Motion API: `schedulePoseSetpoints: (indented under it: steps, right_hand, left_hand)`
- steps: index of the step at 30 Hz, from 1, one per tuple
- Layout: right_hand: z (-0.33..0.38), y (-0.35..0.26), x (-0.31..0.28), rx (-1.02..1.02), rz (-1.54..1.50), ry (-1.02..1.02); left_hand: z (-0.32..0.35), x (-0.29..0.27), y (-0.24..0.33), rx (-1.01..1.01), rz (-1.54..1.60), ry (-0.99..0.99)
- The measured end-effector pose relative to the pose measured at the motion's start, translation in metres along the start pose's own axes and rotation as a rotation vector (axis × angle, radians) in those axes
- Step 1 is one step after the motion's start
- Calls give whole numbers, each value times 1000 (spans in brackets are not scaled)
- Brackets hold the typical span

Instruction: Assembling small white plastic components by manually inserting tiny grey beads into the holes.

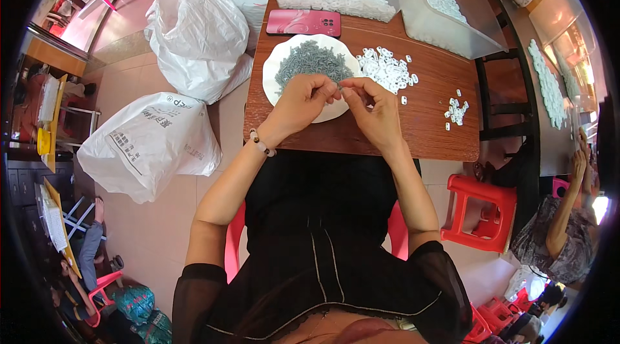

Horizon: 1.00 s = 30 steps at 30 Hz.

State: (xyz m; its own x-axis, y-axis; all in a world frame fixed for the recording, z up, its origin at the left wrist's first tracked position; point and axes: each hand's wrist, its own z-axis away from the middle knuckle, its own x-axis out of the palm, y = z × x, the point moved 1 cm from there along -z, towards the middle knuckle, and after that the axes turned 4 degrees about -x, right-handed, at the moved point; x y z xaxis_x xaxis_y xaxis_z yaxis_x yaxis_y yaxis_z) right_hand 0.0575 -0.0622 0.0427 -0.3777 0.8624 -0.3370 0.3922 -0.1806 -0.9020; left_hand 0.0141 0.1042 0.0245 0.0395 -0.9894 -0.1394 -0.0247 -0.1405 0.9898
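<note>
left hand [303, 99] and right hand [374, 108] pinching small piece — round white plate [274, 66], grey screws [313, 60]

One head-worn fisheye view looks steeply down, close over the worktop [413, 131] and lap, with edges bending.

Bright, even daylight — sharp centre, soft shadows — fisheye bending, dark vignette at rim.

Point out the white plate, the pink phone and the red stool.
white plate [274, 66], head view, bare left rim.
pink phone [303, 22], head view, middle of its back.
red stool [481, 190], head view, seat top.
</note>
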Motion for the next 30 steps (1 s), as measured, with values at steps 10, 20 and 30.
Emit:
schedulePoseSetpoints:
  steps: [10, 20, 30]
  right_hand:
    - [18, -6, -18, -85, 161, 7]
    - [50, -9, -39, -67, 165, 91]
    - [65, 0, -47, -87, 164, 89]
  left_hand:
    - [9, 24, -4, -13, 46, -54]
    - [32, 57, 9, -247, 305, -50]
    - [37, 74, 0, -356, 431, -65]
